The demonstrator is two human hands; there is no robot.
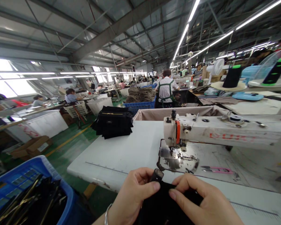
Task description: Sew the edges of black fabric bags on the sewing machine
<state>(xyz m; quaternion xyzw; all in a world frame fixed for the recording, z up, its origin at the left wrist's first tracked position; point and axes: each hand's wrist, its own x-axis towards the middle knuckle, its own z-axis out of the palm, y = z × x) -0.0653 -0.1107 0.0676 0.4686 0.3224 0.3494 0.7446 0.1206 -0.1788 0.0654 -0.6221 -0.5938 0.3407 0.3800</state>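
Both my hands grip a piece of black fabric (164, 204) at the near edge of the white sewing table (121, 156). My left hand (133, 193) pinches the fabric's left side, thumb on top. My right hand (203, 203) pinches its right side. A small black buckle or tab (157, 175) sticks up from the fabric between my thumbs. Just beyond them stands the white sewing machine (213, 131), its needle and metal plate (178, 157) a short way from the fabric.
Pink thread snips (216, 170) lie right of the plate. A stack of black items (113, 122) rests on the table's far left. A blue crate (25, 193) of black straps sits at lower left. Other workers sit at distant tables; one in a striped shirt (166, 89) stands ahead.
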